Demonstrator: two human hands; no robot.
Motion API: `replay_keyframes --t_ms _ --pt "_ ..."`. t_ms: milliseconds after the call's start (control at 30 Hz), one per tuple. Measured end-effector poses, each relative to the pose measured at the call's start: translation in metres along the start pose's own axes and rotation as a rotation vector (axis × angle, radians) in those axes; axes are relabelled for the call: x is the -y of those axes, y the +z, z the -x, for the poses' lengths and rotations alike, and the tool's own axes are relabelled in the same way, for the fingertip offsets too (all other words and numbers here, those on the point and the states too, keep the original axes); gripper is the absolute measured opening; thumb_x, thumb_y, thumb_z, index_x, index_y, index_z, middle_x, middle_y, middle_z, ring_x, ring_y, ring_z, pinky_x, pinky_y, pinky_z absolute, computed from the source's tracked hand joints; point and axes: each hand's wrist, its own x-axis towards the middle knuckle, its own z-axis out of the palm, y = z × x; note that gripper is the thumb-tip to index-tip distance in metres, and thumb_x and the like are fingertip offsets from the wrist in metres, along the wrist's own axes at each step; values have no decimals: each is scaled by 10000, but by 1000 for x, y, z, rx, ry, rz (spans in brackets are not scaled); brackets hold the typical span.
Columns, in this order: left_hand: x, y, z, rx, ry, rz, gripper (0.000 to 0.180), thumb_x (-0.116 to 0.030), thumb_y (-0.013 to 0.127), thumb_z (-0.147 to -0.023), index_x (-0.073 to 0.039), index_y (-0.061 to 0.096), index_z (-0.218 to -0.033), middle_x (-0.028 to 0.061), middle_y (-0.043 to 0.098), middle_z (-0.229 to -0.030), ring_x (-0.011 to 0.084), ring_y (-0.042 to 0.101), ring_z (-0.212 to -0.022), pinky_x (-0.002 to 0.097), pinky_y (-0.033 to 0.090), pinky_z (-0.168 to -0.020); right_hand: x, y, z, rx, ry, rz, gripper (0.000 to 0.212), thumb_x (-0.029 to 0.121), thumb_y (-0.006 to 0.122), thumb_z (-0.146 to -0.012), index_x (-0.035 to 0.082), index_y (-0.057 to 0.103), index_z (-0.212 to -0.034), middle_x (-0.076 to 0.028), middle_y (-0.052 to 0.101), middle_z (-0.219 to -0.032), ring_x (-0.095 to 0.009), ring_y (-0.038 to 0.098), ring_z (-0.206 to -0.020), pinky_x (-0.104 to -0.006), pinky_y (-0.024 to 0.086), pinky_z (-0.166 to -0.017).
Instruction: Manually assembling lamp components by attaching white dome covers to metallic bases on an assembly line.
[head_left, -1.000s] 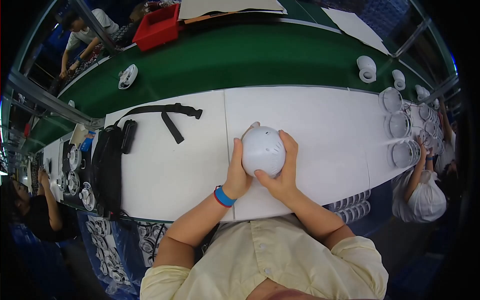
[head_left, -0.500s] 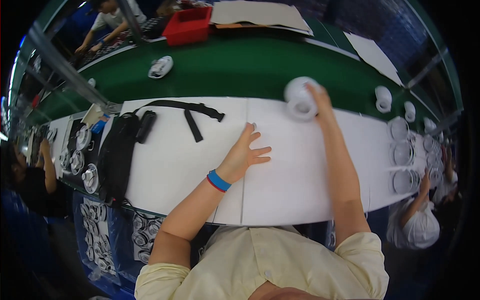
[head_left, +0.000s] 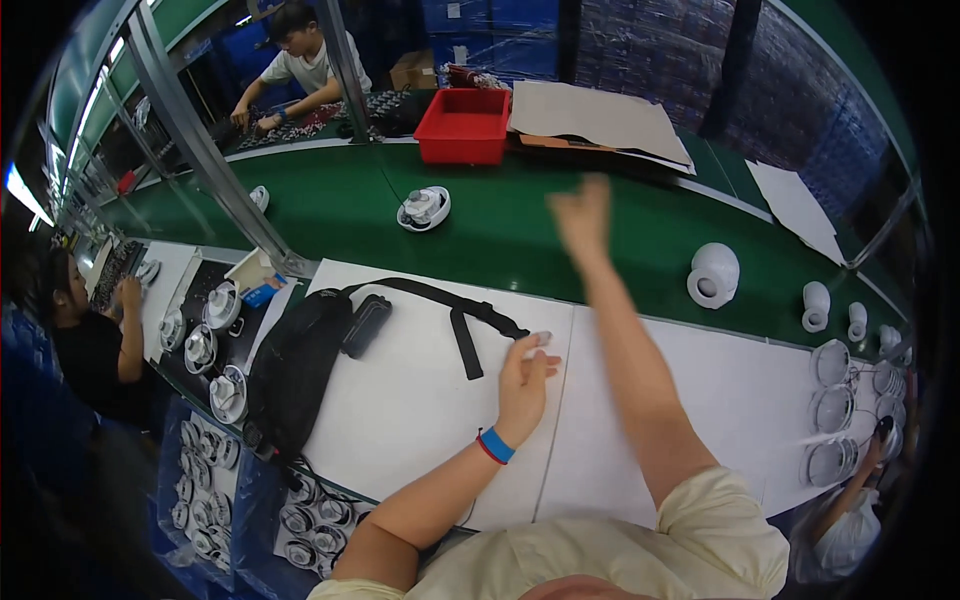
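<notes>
My right hand (head_left: 583, 220) reaches out over the green conveyor belt (head_left: 500, 240), blurred by motion, its thumb apart from the fingers and nothing visible in it. A white rounded housing with a round opening (head_left: 713, 275) stands on the belt to its right. Above the white worktop (head_left: 640, 400), my left hand (head_left: 527, 390) has loosely bent fingers held apart. A small pale, shiny bit shows at one of its fingertips; I cannot tell what it is. Close by lies the strap of a black bag (head_left: 290, 375). Farther left on the belt is a white lamp-like unit (head_left: 424, 208).
A red bin (head_left: 463, 125) and cardboard sheets (head_left: 600, 120) lie beyond the belt. Smaller white housings (head_left: 816, 306) stand at the right, near several clear round covers (head_left: 830, 410). Metal posts rise at the left. Crates of round parts (head_left: 205, 480) sit below. Other people work nearby.
My right hand has let go of the white housing, which now rests on the belt, and has moved left of it. My left hand's fingers have bent more. The whole view has shifted.
</notes>
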Motion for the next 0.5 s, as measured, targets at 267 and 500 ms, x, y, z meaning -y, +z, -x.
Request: replay_keyframes --t_ms 267,500 --pt "-18 -27 -21 -242 195 50 243 -73 453 -988 8 506 -1211 65 585 -1105 129 586 -890 289 499 -821 95 173 68 433 669 -334 734 49 708 -769 -33 339 -1398 -162 639 -998 -253 670 -844 -343 562 -701" --pt "-29 -41 -21 -273 260 -68 320 -130 446 -1008 -7 451 -1302 89 502 -1297 168 554 -1041 328 480 -882 40 64 74 790 751 -813 286 -40 566 -805 -52 593 -1089 -153 652 -993 -219 688 -740 -298 587 -617"
